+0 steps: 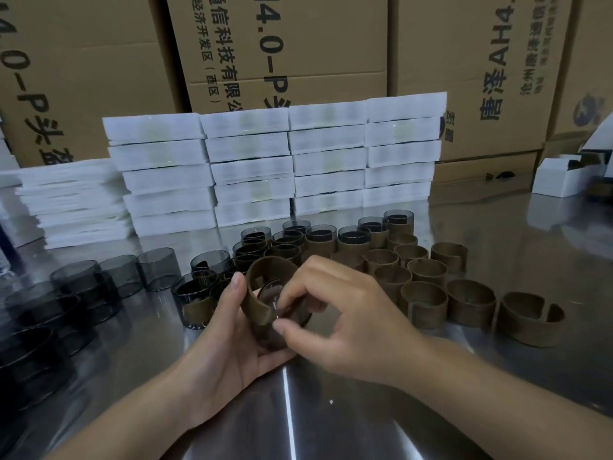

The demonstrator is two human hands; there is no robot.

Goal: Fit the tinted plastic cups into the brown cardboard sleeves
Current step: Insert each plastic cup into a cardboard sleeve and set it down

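My left hand [232, 330] cradles a brown cardboard sleeve [262, 277] from below and behind, thumb on its left wall. A tinted plastic cup [270, 293] sits partly inside that sleeve. My right hand [345, 310] pinches the cup's rim with thumb and fingers. Several empty sleeves [471, 303] stand on the metal table to the right. Bare tinted cups [83, 287] stand in a cluster at the left. Cups fitted in sleeves [353, 240] stand in rows behind my hands.
Stacks of white foam trays [252, 167] line the back of the steel table [331, 410]. More flat foam sheets [66, 200] lie at the back left. Large cardboard cartons [298, 44] form a wall behind. Small white boxes [560, 177] sit at the far right.
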